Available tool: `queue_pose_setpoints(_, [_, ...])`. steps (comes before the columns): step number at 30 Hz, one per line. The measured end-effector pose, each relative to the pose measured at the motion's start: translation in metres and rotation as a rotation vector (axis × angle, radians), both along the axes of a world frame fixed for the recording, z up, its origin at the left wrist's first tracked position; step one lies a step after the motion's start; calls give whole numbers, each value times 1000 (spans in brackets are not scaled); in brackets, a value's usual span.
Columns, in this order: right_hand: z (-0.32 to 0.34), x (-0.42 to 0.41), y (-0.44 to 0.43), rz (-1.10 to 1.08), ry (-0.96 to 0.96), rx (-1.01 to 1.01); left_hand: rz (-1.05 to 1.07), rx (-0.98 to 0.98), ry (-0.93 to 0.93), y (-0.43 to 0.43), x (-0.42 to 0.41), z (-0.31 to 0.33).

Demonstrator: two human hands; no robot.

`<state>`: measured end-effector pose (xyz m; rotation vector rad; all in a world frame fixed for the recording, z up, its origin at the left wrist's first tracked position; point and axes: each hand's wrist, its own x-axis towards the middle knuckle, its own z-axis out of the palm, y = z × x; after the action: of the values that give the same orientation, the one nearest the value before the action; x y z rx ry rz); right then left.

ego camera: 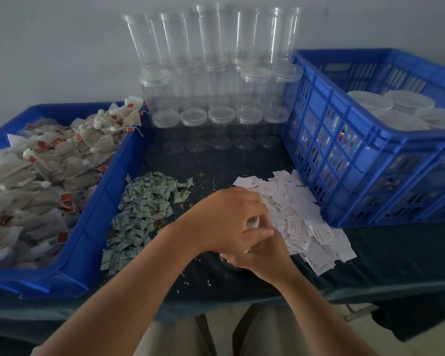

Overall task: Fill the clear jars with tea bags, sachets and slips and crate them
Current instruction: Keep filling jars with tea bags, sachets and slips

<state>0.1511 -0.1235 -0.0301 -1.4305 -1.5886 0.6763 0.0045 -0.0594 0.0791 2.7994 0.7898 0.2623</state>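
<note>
On the dark counter point(370, 253), between a blue crate point(344, 140) and a tray point(108, 181) of tea bags point(49, 163), empty clear jars point(221, 73) wait. At the slips point(301, 222), the left hand point(226, 214) has its fingers curled on a pale item point(253, 222); whether the right hand point(265, 258) grasps anything cannot be told. This looks like the slip-picking step, and next it would need a jar.

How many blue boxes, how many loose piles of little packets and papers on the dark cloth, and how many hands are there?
Blue boxes: 2, the tray of tea bags and the crate
Loose piles: 2, the green sachets and the white slips
Hands: 2, the left hand and the right hand
Total: 6
</note>
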Motion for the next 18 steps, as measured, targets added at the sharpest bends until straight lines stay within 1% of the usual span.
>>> queue_pose_setpoints(3, [1,-1,-2,33,94,6,-79,-17,-20,4,-1,3])
queue_pose_setpoints(5, [-3,-1,-3,30,125,0,-52,-11,-11,-1,1,4])
queue_pose_setpoints(9, [-3,-5,-2,-12,68,52,198,49,83,-23,3,-8])
queue_pose_setpoints(13, [-6,-2,0,50,-34,124,400,96,-103,-34,6,-11])
queue_pose_setpoints(18, [-10,-4,0,43,-56,191,551,89,-9,-35,11,-11])
